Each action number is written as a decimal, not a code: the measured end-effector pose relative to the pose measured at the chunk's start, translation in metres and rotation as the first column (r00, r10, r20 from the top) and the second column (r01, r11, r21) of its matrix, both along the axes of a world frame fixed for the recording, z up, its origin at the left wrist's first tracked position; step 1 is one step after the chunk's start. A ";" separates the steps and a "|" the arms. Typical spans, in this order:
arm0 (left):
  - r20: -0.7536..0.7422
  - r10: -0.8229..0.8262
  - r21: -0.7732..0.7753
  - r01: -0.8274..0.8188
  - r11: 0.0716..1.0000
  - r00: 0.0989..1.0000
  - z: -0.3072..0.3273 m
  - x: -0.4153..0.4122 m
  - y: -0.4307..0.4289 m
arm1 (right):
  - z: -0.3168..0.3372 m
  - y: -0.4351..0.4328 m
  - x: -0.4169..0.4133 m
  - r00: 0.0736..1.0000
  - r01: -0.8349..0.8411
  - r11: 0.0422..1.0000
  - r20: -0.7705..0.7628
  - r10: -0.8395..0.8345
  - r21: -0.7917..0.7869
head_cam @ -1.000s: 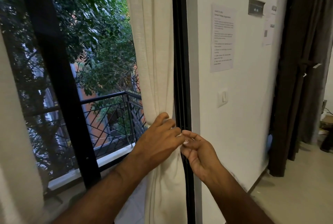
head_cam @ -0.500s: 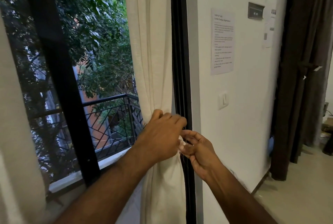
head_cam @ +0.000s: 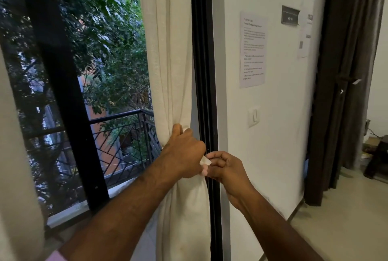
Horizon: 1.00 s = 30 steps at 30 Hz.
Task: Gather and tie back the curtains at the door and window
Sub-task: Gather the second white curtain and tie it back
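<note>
A cream curtain (head_cam: 168,54) hangs beside the black door frame (head_cam: 203,71) and is bunched at waist height. My left hand (head_cam: 183,154) wraps around the gathered fabric. My right hand (head_cam: 225,169) sits just to its right, its curled fingers pinching a small white strip of the tie-back (head_cam: 205,161) between the two hands. The rest of the tie-back is hidden behind my left hand. A dark brown curtain (head_cam: 344,84) hangs gathered at the doorway on the right.
Another cream curtain (head_cam: 14,155) hangs at the left edge. Behind the glass are a black balcony railing (head_cam: 117,132) and trees. The white wall holds a printed sheet (head_cam: 253,50), a light switch (head_cam: 254,116) and a small dark plate (head_cam: 290,15).
My left hand has slid slightly lower and to the right around the bunched curtain. My right hand has closed in against it, and the white strip now shows between them.
</note>
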State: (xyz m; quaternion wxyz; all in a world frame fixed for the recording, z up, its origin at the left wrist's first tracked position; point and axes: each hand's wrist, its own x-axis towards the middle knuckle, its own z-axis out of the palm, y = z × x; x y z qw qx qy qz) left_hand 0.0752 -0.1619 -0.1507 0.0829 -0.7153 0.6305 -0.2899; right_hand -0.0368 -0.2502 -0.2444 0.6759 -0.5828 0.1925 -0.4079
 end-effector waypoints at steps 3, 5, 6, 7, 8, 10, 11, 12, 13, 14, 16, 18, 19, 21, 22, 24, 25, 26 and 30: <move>-0.023 0.010 -0.002 -0.010 1.000 1.000 0.002 -0.005 0.000 | 0.005 0.000 0.006 0.995 0.092 0.996 -0.035 -0.093 -0.014; -0.033 0.019 -0.059 -0.021 0.998 0.999 0.000 -0.011 0.000 | 0.006 0.003 0.012 0.988 0.150 0.989 -0.031 -0.150 0.015; -0.060 0.029 -0.086 -0.034 0.996 0.998 -0.001 -0.013 0.000 | 0.006 0.004 0.015 0.986 0.165 0.985 -0.014 -0.164 0.052; -0.090 0.037 -0.112 -0.047 0.993 0.995 -0.003 -0.016 0.000 | 0.007 0.006 0.017 0.985 0.169 0.981 0.007 -0.170 0.094; -0.112 0.044 -0.132 -0.059 0.990 0.993 -0.005 -0.017 -0.001 | 0.007 0.006 0.018 0.984 0.175 0.978 0.022 -0.179 0.116; -0.129 0.073 -0.150 -0.092 0.984 0.989 -0.006 -0.018 0.000 | 0.008 0.005 0.017 0.987 0.156 0.984 0.022 -0.159 0.090; -0.124 0.079 -0.142 -0.097 0.985 0.989 -0.005 -0.016 0.000 | 0.008 0.006 0.015 0.992 0.126 0.990 0.009 -0.127 0.057; -0.113 0.082 -0.128 -0.096 0.987 0.990 -0.003 -0.013 0.001 | 0.008 0.006 0.013 0.997 0.074 0.997 -0.004 -0.074 0.029; -0.104 0.081 -0.106 -0.092 0.990 0.991 -0.001 -0.009 0.001 | 0.007 0.007 0.010 1.000 0.010 1.000 -0.010 -0.009 0.017; -0.098 0.085 -0.078 -0.093 0.993 0.992 0.001 -0.005 0.001 | 0.005 0.006 0.008 0.998 -0.055 0.998 -0.017 0.055 0.022; -0.103 0.098 -0.008 -0.099 0.995 0.990 0.004 0.001 0.002 | 0.000 0.004 0.005 0.992 -0.123 0.992 -0.030 0.124 0.036; -0.116 0.100 0.027 -0.098 0.995 0.988 0.004 0.004 0.002 | -0.002 0.004 0.007 0.996 -0.094 0.995 -0.009 0.094 0.033; -0.119 0.094 0.025 -0.092 0.995 0.988 0.004 0.005 0.001 | -0.002 0.004 0.008 0.997 -0.071 0.997 0.006 0.071 0.036; -0.100 0.077 -0.001 -0.078 0.997 0.992 0.002 0.006 0.000 | -0.001 0.005 0.010 0.997 -0.066 0.997 0.031 0.065 0.042; -0.080 0.069 -0.019 -0.071 0.997 0.994 0.001 0.007 0.001 | 0.000 0.006 0.012 0.996 -0.081 0.996 0.034 0.080 0.037; -0.046 0.063 -0.057 -0.066 0.996 0.997 -0.001 0.009 0.002 | 0.003 0.011 0.015 0.994 -0.108 0.994 0.009 0.108 0.026; -0.041 0.062 -0.079 -0.065 0.995 0.997 -0.002 0.011 0.003 | 0.003 0.013 0.017 0.992 -0.126 0.992 -0.014 0.126 0.030; -0.049 0.056 -0.099 -0.061 0.993 0.997 -0.003 0.012 0.003 | 0.002 0.016 0.020 0.989 -0.143 0.989 -0.034 0.145 0.040; -0.077 0.021 -0.098 -0.029 0.995 0.997 -0.002 0.012 0.005 | -0.008 0.025 0.035 0.996 -0.079 0.986 0.058 0.071 0.149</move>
